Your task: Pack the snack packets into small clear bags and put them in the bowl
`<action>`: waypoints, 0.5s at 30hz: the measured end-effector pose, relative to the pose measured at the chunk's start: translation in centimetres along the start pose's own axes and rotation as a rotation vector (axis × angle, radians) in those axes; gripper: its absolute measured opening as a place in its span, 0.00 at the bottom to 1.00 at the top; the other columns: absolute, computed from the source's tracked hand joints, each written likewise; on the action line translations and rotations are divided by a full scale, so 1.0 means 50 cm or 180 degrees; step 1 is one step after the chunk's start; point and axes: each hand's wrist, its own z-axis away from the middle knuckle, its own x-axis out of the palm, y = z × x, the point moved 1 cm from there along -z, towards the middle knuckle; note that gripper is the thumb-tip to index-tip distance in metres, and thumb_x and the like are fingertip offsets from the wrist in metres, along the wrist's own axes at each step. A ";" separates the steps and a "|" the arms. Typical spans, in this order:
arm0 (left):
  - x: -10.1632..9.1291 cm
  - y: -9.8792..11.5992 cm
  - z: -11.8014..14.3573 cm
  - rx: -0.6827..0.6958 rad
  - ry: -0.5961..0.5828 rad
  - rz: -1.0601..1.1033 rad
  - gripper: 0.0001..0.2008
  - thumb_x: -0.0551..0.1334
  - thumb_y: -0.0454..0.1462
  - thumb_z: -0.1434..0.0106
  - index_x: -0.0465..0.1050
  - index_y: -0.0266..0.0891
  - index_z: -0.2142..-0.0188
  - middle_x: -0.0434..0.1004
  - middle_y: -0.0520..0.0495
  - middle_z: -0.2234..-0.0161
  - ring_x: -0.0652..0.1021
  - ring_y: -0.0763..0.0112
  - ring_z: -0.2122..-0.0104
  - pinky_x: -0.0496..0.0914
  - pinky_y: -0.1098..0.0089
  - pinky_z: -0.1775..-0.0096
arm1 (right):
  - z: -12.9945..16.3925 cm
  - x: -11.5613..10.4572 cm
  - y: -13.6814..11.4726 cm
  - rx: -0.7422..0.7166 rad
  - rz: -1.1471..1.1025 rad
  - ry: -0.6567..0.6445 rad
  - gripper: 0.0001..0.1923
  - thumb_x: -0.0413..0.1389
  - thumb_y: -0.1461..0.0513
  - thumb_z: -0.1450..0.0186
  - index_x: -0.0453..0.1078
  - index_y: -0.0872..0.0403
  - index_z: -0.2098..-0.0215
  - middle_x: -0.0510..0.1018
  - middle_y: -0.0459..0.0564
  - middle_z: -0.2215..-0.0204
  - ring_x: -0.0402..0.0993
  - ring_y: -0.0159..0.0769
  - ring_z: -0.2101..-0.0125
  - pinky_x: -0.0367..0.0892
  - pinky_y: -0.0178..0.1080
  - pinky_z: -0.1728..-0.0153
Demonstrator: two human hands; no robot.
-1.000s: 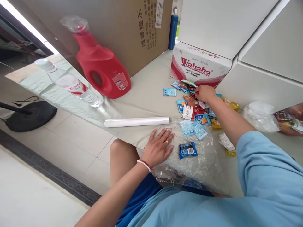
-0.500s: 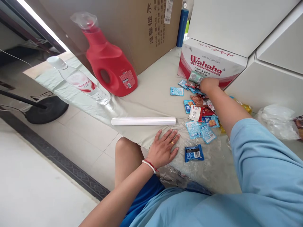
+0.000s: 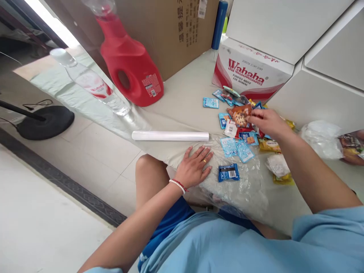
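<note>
The right hand [image 3: 265,122] reaches out over the pile of small snack packets [image 3: 241,125] on the far right part of the table [image 3: 184,110], and its fingers [image 3: 254,118] are pinched on a brown packet [image 3: 240,115] printed with a biscuit picture, which is lifted slightly above the heap and sits at the left of the hand. The left hand [image 3: 196,168] lies flat, palm down, at the near edge of the table, its fingers spread and holding nothing, pressing on the edge of a clear plastic bag [image 3: 241,185] that is laid out on the cloth. On that bag, just to the right of the left hand, lies a dark blue packet [image 3: 229,172], and a little farther away are two light blue packets [image 3: 236,147] side by side. A white roll [image 3: 170,135] lies crosswise just beyond the left hand. At the far left of the table stand a red detergent jug [image 3: 131,72] and a clear water bottle [image 3: 88,81], with a large brown carton [image 3: 170,30] behind them. A red and white Wahaha box [image 3: 250,72] stands just beyond the snack pile, a blue flask [image 3: 220,24] behind it. At the right edge lies a crumpled clear bag [image 3: 321,138].
</note>
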 end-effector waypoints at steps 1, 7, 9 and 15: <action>0.000 0.000 0.000 0.0002 -0.0014 -0.0001 0.27 0.51 0.48 0.24 0.60 0.48 0.29 0.60 0.46 0.28 0.60 0.56 0.28 0.46 0.43 0.29 | 0.057 0.005 -0.010 -0.0228 0.0153 -0.0111 0.15 0.53 0.54 0.30 0.75 0.55 0.66 0.75 0.50 0.72 0.69 0.37 0.71 0.62 0.38 0.68; 0.004 0.004 0.000 -0.0001 -0.0016 -0.0079 0.27 0.49 0.47 0.24 0.60 0.47 0.29 0.59 0.45 0.27 0.60 0.56 0.28 0.44 0.43 0.29 | 0.310 0.100 -0.060 -0.0773 0.1027 -0.0717 0.16 0.49 0.55 0.26 0.77 0.51 0.51 0.78 0.55 0.56 0.77 0.45 0.59 0.67 0.40 0.64; 0.005 0.005 0.000 0.0014 0.0009 -0.0125 0.27 0.49 0.47 0.24 0.60 0.47 0.29 0.60 0.45 0.28 0.60 0.55 0.28 0.45 0.43 0.29 | 0.337 0.125 -0.066 -0.0878 0.0959 -0.0964 0.16 0.52 0.54 0.26 0.74 0.48 0.45 0.76 0.55 0.47 0.77 0.45 0.53 0.69 0.40 0.62; 0.008 0.006 0.000 0.0034 0.0045 -0.0224 0.27 0.49 0.47 0.24 0.60 0.47 0.29 0.60 0.44 0.28 0.61 0.55 0.28 0.45 0.44 0.29 | 0.330 0.140 -0.077 -0.0763 0.0862 -0.1193 0.34 0.63 0.55 0.33 0.61 0.48 0.32 0.64 0.59 0.32 0.76 0.49 0.46 0.72 0.43 0.55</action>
